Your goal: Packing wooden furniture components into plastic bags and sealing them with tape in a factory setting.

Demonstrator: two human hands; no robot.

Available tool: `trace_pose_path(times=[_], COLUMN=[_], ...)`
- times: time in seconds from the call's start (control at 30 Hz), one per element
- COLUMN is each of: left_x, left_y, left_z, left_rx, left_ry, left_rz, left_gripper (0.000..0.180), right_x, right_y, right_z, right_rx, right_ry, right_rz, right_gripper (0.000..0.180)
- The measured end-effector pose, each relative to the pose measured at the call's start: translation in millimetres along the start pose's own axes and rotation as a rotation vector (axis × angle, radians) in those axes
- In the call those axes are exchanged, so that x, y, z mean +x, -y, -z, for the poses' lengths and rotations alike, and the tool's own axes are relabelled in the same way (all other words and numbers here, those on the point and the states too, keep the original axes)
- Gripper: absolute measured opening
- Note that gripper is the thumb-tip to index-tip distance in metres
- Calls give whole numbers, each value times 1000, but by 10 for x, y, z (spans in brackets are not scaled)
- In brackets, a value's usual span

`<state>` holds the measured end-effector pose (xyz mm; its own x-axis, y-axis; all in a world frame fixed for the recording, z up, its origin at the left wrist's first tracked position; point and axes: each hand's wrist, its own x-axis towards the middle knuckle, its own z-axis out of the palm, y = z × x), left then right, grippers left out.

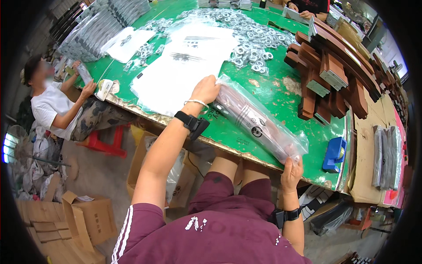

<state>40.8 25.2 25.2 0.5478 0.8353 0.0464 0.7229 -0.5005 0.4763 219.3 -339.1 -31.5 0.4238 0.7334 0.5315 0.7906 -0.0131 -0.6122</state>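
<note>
Head view: cluttered green table [272,94] above cardboard boxes [83,218].

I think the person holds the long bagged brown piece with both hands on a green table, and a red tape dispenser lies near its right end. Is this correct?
Not quite: the tape dispenser is blue, not red, as the head view shows. The rest holds: the left hand and right hand grip the two ends of the bagged brown piece on the green table.
</note>
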Motion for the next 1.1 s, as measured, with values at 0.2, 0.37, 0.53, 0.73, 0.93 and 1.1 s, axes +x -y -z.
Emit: trace_pose_path(times=[0.2, 0.37, 0.53, 0.73, 0.93, 1.1], left_x=[113, 230, 31, 54, 26, 38], left_y=[-37, -22, 34, 88, 56, 60], left_z=[-37, -53, -116, -207, -170, -185], left_rx=[-82, -73, -254, -293, -264, -240], left_ry=[48, 46, -105, -179, -143, -142], left_rz=[-13, -29, -10, -65, -50, -61], left_gripper=[38, 38, 36, 37, 35, 34], right_x=[55, 149, 42, 223, 271, 281], right_y=[34, 154, 175, 366, 388, 348], right_z=[-5, -41, -141, -138, -93, -63], right_rx=[186, 217, 309, 403, 457, 520], right_ry=[-96, -160, -269, -339, -298, -261], right_rz=[-226, -314, -465, -537, -548, -575], right_gripper=[38, 37, 36, 31, 25, 22])
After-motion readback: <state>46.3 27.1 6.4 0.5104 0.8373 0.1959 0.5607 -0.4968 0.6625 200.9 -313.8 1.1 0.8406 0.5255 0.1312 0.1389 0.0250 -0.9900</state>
